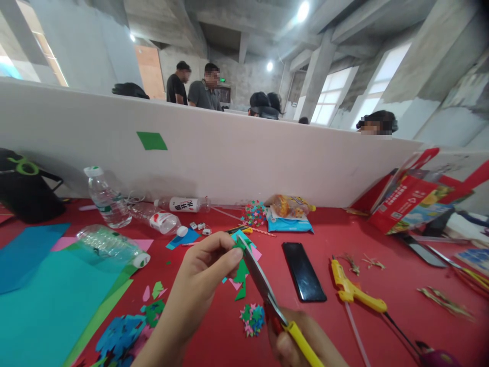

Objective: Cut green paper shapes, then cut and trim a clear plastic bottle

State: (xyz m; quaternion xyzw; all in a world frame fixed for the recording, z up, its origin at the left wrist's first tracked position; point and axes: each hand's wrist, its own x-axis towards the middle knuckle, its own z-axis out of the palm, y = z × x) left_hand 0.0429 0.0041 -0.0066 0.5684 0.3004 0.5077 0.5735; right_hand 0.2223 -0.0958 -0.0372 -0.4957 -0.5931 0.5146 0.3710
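Observation:
My left hand [208,275] pinches a small piece of green paper [241,243] between thumb and forefinger. In my right hand [294,336] is a pair of scissors [263,280] with yellow handles, its blades reaching up to the green paper at my left fingertips. Whether the blades touch the paper is hard to tell. Beneath lie green and pink paper scraps [240,278]. A ball of small coloured paper stars [252,320] sits on the red table [317,326] between my hands, and a similar star ball [253,212] rests farther back.
A black phone [304,271] and a yellow glue gun [353,290] lie to the right. Several plastic bottles [109,199] stand or lie at the back left. Coloured paper sheets [57,300] and cut shapes [120,334] cover the left. A white partition [229,158] and a red box [405,201] border the table.

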